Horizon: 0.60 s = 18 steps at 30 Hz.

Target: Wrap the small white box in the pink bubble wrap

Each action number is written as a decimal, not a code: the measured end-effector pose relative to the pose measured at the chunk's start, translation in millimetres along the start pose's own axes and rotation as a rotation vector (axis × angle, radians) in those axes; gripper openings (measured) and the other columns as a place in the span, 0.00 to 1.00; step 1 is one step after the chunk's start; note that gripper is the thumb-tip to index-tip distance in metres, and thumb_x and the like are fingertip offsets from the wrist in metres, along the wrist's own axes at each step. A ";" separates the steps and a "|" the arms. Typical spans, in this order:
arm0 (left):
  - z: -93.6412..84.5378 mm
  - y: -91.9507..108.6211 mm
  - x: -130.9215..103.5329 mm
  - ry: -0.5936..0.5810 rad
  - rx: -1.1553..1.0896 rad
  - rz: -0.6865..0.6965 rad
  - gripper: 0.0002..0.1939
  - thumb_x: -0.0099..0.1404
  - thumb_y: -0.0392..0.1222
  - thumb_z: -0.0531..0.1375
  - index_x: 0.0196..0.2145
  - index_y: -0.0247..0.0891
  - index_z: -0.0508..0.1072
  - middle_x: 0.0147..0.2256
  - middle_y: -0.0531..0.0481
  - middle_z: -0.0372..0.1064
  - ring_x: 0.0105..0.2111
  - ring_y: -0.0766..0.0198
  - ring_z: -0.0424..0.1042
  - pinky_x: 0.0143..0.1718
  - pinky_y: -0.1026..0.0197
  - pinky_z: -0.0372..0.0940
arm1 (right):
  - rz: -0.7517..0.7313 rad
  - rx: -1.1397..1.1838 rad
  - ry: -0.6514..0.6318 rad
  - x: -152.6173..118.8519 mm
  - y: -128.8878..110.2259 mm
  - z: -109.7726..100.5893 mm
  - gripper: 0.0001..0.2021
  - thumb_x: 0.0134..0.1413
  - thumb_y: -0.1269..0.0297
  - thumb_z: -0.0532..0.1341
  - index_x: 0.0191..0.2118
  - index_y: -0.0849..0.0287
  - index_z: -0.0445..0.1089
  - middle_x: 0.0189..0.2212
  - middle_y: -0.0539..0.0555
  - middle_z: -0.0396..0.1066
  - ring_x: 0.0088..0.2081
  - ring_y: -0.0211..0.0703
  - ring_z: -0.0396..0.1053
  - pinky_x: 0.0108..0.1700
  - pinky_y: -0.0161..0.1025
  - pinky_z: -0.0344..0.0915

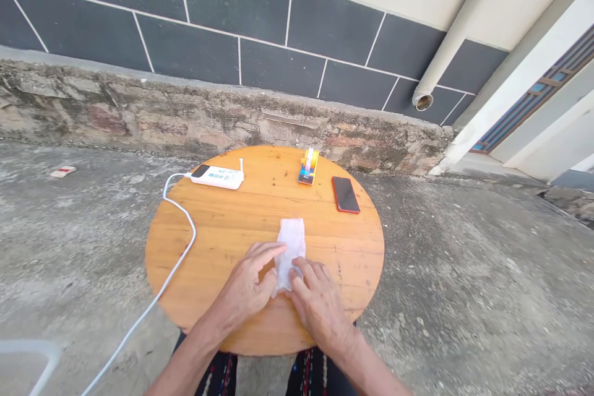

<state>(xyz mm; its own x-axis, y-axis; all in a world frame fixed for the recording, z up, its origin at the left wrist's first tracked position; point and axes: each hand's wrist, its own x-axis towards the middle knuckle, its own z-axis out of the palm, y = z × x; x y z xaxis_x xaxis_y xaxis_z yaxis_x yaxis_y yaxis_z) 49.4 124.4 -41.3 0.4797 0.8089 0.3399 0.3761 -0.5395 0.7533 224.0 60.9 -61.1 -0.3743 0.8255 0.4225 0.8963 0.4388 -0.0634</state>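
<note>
A thin, whitish strip of tissue or cloth (pixel 292 238) lies lengthwise on the round wooden table (pixel 223 223), in front of me. At its left edge is my left hand (pixel 250 277), thumb and index finger apart, the index fingertip over the strip. My right hand (pixel 318 297) rests at the strip's lower right part, its fingers bent and fingertips on the material. Whether those fingertips pinch the strip is too small to tell.
A white power bank-like device (pixel 218 177) with a white cable (pixel 185 253) stands at the back left. A small yellow and blue item (pixel 308 167) is at the back, a red-edged phone (pixel 346 195) at the right. A stone-based wall (pixel 208 117) rises behind.
</note>
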 end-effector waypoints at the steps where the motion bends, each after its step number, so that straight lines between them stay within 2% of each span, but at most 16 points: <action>1: -1.3 -2.5 4.3 -0.006 -0.015 0.004 0.25 0.57 0.28 0.49 0.50 0.38 0.71 0.52 0.47 0.68 0.53 0.60 0.65 0.55 0.57 0.62 | 0.005 0.007 -0.005 0.3 0.3 -0.8 0.11 0.57 0.73 0.60 0.46 0.61 0.63 0.52 0.59 0.62 0.48 0.52 0.62 0.46 0.48 0.62; 6: -1.8 -14.2 20.3 -0.087 -0.104 0.046 0.26 0.55 0.25 0.47 0.45 0.38 0.74 0.48 0.50 0.71 0.49 0.64 0.69 0.52 0.63 0.63 | 0.046 0.055 -0.030 1.4 0.9 -3.0 0.14 0.53 0.74 0.64 0.44 0.58 0.63 0.52 0.58 0.62 0.46 0.52 0.63 0.46 0.48 0.63; 13: 5.8 -26.8 17.1 -0.149 -0.189 0.057 0.27 0.55 0.24 0.46 0.46 0.38 0.74 0.49 0.50 0.70 0.49 0.66 0.68 0.53 0.65 0.61 | 0.102 0.161 -0.074 3.9 7.1 -7.8 0.16 0.48 0.76 0.66 0.42 0.58 0.64 0.52 0.57 0.63 0.46 0.51 0.64 0.46 0.47 0.66; 18: 9.2 -28.4 16.8 -0.162 -0.256 0.027 0.26 0.56 0.23 0.47 0.46 0.39 0.74 0.46 0.51 0.71 0.46 0.67 0.70 0.50 0.66 0.62 | 0.151 0.277 -0.079 10.3 13.3 -12.8 0.14 0.49 0.75 0.66 0.40 0.58 0.66 0.51 0.57 0.64 0.47 0.51 0.66 0.48 0.47 0.65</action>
<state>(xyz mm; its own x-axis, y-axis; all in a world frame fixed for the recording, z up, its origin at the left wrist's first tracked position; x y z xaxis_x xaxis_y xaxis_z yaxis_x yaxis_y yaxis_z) 54.1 151.2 -62.2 0.6147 0.7362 0.2831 0.1595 -0.4675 0.8695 235.0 70.7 -46.1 -0.2685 0.9089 0.3190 0.8487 0.3798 -0.3680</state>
